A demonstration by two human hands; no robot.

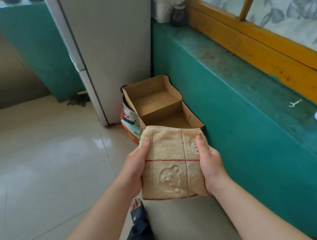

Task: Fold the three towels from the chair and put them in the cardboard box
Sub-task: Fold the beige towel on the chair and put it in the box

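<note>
Pale glossy floor tiles (43, 146) spread out below me, with a grey fridge (109, 48) standing in the corner and a teal-painted ledge (237, 99) running along my right under a yellow wooden window frame (261, 43). Between the fridge and the ledge sits the cardboard box (158, 103), open on the floor, its lid flap standing up at the back and nothing inside that I can see. Just beside its left wall are a metal pot (128, 110) and something red beneath it. I hold a folded beige towel (173, 165) in front of me, nearer to me than the box and above the floor. My left hand (136, 168) grips its left edge, thumb lying on top and fingers curled underneath; my right hand (209, 163) grips the right edge the same way. A thin red line crosses the towel between my thumbs, and raised bear shapes show in the pile. My bare foot (135, 204) shows below the towel.
</note>
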